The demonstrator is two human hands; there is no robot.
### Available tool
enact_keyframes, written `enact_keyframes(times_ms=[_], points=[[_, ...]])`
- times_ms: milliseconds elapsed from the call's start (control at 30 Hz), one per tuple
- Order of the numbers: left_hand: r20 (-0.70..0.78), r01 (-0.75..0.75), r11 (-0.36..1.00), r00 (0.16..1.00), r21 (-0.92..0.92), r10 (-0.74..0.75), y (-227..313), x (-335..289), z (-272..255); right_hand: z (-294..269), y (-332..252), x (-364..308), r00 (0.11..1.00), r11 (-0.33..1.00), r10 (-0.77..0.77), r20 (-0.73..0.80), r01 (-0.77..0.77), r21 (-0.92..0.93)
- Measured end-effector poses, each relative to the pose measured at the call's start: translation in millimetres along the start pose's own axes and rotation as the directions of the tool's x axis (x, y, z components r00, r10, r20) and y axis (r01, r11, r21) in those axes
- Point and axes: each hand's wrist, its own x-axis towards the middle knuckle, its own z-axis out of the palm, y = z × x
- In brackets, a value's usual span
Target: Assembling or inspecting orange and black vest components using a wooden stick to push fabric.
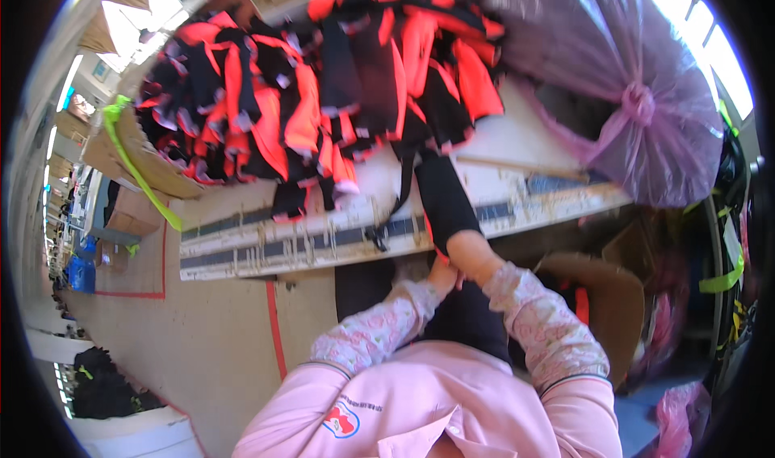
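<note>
A black fabric sleeve (446, 198) with a reddish-orange edge is drawn over my right hand (471, 252), so only the wrist and the heel of the hand show. The fingers of that hand are hidden inside it. My left hand (442, 276) is closed at the sleeve's lower opening, just under the right wrist, and seems to grip its edge. Beyond my hands, a big heap of black and bright orange fabric pieces (302, 109) covers the back of the white table (211, 252). A thin black strap (404, 185) hangs beside the sleeve.
A tied, translucent pink plastic bag (658, 147) bulges over the table's right end. Below it stands an open cardboard box (593, 288). A yellow-green strap (139, 167) runs down the table's left end. A white bin (141, 434) with black pieces stands at lower left.
</note>
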Motion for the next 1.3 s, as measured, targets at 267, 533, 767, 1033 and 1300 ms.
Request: enact_keyframes(times_ms=[267,533,767,1033,1300], points=[[0.082,-0.098,0.961,0.989,-0.258,0.122,-3,-29,-28,-59,-80,-52,0.976,0.964,0.127,-0.179,-0.079,0.254],[0.031,-0.025,0.999,0.999,-0.03,0.026,-6,-15,-41,-60,-81,-32,0.952,0.941,0.3,-0.055,-0.286,0.18],[-0.082,0.031,0.985,0.996,-0.172,-0.046,-9,-16,-28,-66,-70,-34,0.973,0.971,0.217,-0.079,-0.207,0.116],[0.096,0.15,0.94,0.987,-0.306,-0.126,15,-34,-25,-136,-68,-91,0.834,0.954,0.075,-0.547,0.099,0.282],[-0.168,0.022,0.934,0.982,-0.357,-0.087,7,-32,-5,-74,-47,-53,0.889,0.984,-0.138,-0.437,0.172,0.039]])
